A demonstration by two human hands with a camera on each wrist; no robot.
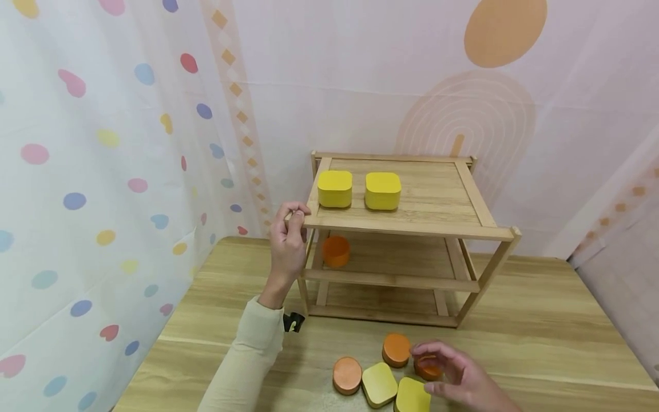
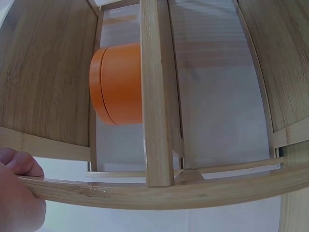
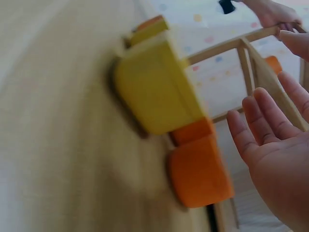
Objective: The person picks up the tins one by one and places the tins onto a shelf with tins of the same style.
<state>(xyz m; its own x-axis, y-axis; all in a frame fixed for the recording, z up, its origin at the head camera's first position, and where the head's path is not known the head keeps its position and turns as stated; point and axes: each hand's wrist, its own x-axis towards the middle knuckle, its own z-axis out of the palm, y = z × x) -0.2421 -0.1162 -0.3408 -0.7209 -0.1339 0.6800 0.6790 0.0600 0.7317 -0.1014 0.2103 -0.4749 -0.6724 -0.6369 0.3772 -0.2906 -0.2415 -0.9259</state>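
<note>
My left hand [image 1: 289, 243] grips the front left corner of the wooden shelf rack [image 1: 401, 229], its fingers curled over the wood. In the left wrist view, part of that hand [image 2: 21, 191] shows at the lower left. My right hand [image 1: 458, 375] hovers with parted fingers over a round orange tin [image 1: 428, 371], which it partly hides; the right wrist view shows a gap between the palm [image 3: 285, 169] and the orange tin [image 3: 200, 174]. Beside it are two more round orange tins [image 1: 396, 349] and two square yellow tins [image 1: 380, 384], one cut by the frame's lower edge.
Two square yellow tins [image 1: 334, 189] stand side by side on the top shelf, towards the left. One round orange tin [image 1: 336, 252] sits at the left of the middle shelf. A patterned curtain [image 1: 128, 171] hangs behind the wooden table [image 1: 556, 320].
</note>
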